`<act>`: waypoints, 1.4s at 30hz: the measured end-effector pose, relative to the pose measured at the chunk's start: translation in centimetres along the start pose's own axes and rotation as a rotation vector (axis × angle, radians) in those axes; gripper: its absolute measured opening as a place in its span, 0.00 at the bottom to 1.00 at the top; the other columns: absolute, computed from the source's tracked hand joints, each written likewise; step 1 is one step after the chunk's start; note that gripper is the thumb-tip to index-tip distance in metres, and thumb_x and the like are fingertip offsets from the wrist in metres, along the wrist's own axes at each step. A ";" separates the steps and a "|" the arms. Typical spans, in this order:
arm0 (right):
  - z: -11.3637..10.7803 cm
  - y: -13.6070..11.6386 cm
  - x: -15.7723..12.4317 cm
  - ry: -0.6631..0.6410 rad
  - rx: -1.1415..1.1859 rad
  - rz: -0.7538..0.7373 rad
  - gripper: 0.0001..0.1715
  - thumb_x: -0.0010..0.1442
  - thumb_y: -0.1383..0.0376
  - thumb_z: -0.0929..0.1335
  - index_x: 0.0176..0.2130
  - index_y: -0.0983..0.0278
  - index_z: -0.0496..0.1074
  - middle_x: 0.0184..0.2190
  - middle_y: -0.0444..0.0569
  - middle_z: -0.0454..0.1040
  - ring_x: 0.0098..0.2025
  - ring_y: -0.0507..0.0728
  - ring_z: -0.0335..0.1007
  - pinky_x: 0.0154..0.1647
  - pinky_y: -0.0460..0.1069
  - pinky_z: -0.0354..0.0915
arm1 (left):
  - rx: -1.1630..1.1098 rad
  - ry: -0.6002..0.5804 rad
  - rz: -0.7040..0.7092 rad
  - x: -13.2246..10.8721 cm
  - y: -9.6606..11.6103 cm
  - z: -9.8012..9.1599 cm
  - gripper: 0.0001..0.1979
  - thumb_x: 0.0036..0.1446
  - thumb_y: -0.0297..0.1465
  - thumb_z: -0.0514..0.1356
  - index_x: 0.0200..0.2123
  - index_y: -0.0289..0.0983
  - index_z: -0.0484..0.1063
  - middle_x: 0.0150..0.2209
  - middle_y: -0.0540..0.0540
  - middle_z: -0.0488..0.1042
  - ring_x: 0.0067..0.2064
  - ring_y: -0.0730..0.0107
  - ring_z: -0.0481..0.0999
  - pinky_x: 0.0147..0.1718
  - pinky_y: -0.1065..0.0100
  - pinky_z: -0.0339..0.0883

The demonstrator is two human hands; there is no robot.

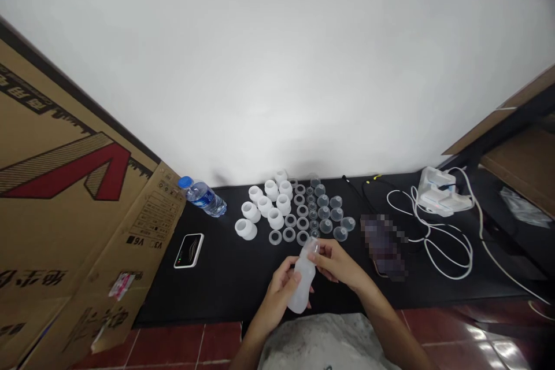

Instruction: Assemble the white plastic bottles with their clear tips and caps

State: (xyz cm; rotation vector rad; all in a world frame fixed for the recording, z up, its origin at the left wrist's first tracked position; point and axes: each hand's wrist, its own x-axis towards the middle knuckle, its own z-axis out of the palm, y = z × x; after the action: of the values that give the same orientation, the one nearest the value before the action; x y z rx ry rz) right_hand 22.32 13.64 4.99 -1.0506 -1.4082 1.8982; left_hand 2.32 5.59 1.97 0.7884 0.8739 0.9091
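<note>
A translucent white baby bottle [302, 286] is held tilted above the table's near edge, close to my body. My left hand [280, 289] wraps round its body. At the upper end, the fingers of my right hand [332, 260] close on the clear cap [311, 246], which sits over the bottle's top. Just beyond my hands stand rows of parts: white bottle collars [274, 218] at the left, flat translucent rings [303, 224] in the middle, small clear teat-like pieces [313, 215] beside them, and clear dome caps [337, 214] at the right.
On the black table [208, 295] a water bottle [203, 196] lies tilted at the back left, near a white device [189, 250]. A large cardboard box [87, 196] borders the left. A blurred phone [384, 245], white cables [451, 266] and a white power strip [442, 192] occupy the right.
</note>
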 end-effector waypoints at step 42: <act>-4.4 2.5 -1.1 0.320 -0.560 0.009 0.11 0.66 0.56 0.72 0.41 0.61 0.80 0.24 0.43 0.77 0.20 0.53 0.72 0.22 0.46 0.64 | 1.099 0.605 0.276 -2.9 2.7 -11.5 0.22 0.65 0.45 0.66 0.56 0.41 0.69 0.49 0.41 0.81 0.50 0.49 0.83 0.51 0.51 0.77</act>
State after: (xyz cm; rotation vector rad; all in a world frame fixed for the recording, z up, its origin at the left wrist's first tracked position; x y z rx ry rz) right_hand 26.72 14.32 2.28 -1.5380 -1.7757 1.2784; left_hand -9.69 6.40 0.20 1.6398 1.8940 0.8845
